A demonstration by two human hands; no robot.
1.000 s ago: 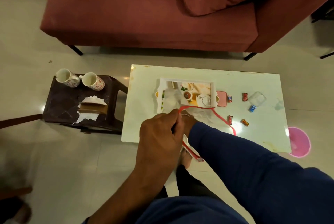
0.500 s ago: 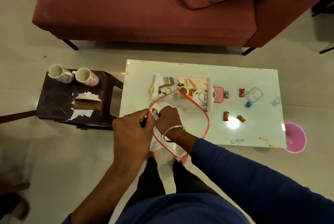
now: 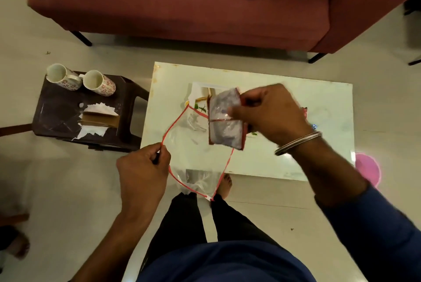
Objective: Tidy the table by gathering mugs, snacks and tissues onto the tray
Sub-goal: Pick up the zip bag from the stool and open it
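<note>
Clear plastic bag (image 3: 196,158) with red-trimmed mouth, held open just in front of the body and over the near edge of the white table (image 3: 296,104). Left hand (image 3: 143,167) nearest, fingers curled, pinching the red rim at its left side. Right hand (image 3: 271,115) beyond and higher, thumb and fingers closed on one end of a flat, folded packet (image 3: 225,120), silvery with dark red borders, hanging above the bag mouth; contents unclear through the blur. Film-thin and light, by appearance: likely limp, crinkly and a little slippery, so best taken by a firm pinch at a sealed edge or fold, not by the slack middle. Tray (image 3: 198,90) farther back on the table, mostly hidden behind packet and hand. Far left, on the dark stool (image 3: 57,120): torn white tissues (image 3: 100,108) around a brown cardboard piece, soft and easily shredded, best gathered loosely from beneath; behind them two floral mugs (image 3: 79,80), rigid and breakable, best lifted by handle or body
</note>
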